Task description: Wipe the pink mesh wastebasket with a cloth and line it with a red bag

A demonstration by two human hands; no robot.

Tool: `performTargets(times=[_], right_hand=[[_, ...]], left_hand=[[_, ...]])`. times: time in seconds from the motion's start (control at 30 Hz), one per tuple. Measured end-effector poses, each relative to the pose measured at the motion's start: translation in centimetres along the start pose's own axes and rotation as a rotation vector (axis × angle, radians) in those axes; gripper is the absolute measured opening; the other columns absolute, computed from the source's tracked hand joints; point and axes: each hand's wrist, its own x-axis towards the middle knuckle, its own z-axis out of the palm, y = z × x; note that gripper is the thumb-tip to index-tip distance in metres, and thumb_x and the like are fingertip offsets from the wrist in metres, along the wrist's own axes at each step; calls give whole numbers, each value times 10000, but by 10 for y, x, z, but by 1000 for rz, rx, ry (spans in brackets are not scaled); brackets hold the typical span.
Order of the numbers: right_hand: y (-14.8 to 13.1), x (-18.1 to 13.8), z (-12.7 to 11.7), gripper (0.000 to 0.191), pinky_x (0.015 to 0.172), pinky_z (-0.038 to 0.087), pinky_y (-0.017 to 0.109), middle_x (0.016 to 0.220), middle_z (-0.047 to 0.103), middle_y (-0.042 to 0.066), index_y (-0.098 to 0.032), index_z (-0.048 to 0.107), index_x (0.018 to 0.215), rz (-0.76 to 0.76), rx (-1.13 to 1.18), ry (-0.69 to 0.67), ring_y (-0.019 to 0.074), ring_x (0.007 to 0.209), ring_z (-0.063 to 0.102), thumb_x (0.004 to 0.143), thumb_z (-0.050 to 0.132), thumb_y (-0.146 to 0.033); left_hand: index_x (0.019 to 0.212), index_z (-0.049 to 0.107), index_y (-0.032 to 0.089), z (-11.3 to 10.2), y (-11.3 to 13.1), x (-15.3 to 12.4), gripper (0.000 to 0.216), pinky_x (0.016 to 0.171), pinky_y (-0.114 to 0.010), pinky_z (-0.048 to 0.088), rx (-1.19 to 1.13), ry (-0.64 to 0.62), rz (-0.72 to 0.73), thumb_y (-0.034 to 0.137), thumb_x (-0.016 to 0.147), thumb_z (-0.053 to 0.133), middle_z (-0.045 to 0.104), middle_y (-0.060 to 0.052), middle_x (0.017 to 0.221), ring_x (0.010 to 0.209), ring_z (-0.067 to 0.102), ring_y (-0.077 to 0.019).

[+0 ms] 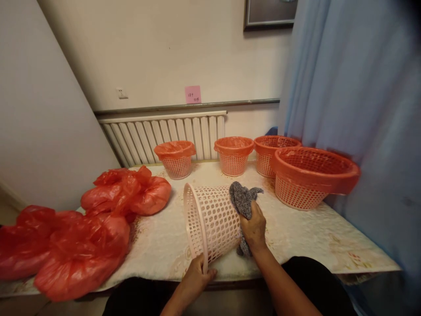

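- Red plastic bags (pixel 82 250): thin, glossy, translucent film, crumpled at the top and bulging into rounded shapes below. They sit at the far left on the tablecloth (pixel 158 245), a pale sheet with a faint printed pattern.
- Radiator (pixel 167 131): pale upright ribs in a row, mounted against the smooth wall behind the table.
- Left lined basket (pixel 177 167): tapered, perforated body with red film folded over its rim, standing upright near the back edge.
- My left hand (pixel 197 277): grips the lower part of the open basket's rim, thumb on one side of the lip, fingers on the other.
- Pale pink basket (pixel 217 219): rigid plastic lattice of rounded holes, tapered, with a smooth rim. It lies tipped on its side between my hands at the front middle of the table, mouth to the left, base to the right. I cannot tell whether its underside touches the tablecloth.
- Middle lined basket (pixel 234 164): upright, same lattice, red film around the rim.
- Grey cloth (pixel 242 199): mottled, soft, bunched, pressed against the base end.
- My right hand (pixel 255 226): fingers closed around the cloth.
- Right-hand lined baskets (pixel 301 193): two, upright, wide red collars of film, one partly behind the other.
- Blue curtain (pixel 348 96): soft vertical folds at the far right.
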Motion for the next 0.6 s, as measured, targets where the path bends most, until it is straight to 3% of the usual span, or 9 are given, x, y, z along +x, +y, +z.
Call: performTargets(times=[0.6], right_hand=[[2, -1, 1, 347, 854, 488, 472, 1068, 616, 145, -153, 540, 1109, 22, 10, -17, 308, 1025, 562, 771, 526, -228]], left_hand=[[1120, 692, 139, 2, -1, -3, 488, 1050, -413, 396, 54, 19, -14, 110, 645, 584, 692, -85, 1227, 1130, 602, -301]])
